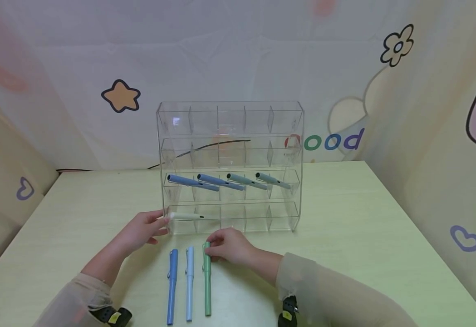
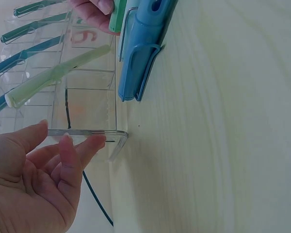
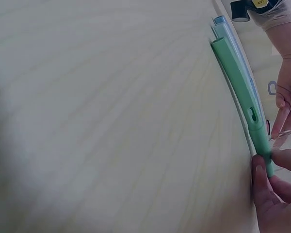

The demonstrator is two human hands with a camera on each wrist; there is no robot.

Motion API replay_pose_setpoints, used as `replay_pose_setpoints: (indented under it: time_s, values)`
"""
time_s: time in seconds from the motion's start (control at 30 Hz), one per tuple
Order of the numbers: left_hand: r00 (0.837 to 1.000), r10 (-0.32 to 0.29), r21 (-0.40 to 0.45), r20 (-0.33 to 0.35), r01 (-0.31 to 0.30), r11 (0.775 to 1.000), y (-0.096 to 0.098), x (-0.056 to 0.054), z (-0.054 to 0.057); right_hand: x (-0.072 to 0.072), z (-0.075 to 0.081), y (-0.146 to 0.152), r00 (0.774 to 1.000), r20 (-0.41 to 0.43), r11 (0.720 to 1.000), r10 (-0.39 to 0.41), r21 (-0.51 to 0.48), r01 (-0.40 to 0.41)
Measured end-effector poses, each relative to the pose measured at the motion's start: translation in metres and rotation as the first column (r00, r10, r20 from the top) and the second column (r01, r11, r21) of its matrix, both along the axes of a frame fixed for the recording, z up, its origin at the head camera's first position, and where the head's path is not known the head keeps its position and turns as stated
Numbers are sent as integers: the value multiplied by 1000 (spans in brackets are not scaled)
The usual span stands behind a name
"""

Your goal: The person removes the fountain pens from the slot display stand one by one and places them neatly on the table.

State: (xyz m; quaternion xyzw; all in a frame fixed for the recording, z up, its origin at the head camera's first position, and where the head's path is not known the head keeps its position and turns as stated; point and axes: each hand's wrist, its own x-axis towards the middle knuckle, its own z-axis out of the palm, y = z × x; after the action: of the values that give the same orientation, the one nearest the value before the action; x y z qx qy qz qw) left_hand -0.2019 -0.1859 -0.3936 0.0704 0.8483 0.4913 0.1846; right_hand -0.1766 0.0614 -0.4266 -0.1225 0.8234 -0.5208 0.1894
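Observation:
A clear acrylic pen rack (image 1: 231, 198) stands upright with several tiers of compartments. My left hand (image 1: 145, 228) holds its lower left side; in the left wrist view the thumb and fingers (image 2: 89, 148) lie about the panel's edge. With thumb and fingertips, my right hand (image 1: 231, 246) pinches the clip end of a green pen (image 1: 208, 286), which lies in front of the rack. To its left lie a light blue pen (image 1: 189, 284) and a darker blue pen (image 1: 172, 286), side by side. One pale green pen (image 1: 184, 216) rests in the bottom tier's left end.
Higher up, the third tier carries two blue pens (image 1: 184, 180) and two grey-green pens (image 1: 246, 180), all slanting. The pale wooden table (image 1: 344, 227) runs back to a printed cloth backdrop (image 1: 229, 59). A dark strap device (image 1: 287, 311) sits on the right sleeve.

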Motion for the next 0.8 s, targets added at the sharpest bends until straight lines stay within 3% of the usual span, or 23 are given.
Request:
replay_pose_setpoints:
  time_s: [0.57, 0.8]
  values:
    - [1000, 4, -7, -5, -4, 1000, 0, 1, 1, 0, 5, -3, 999, -41, 997, 32, 70, -29]
    - [1000, 3, -12, -1, -3, 1000, 0, -1, 0, -2, 16, 4, 989, -148, 1000, 14, 25, -11]
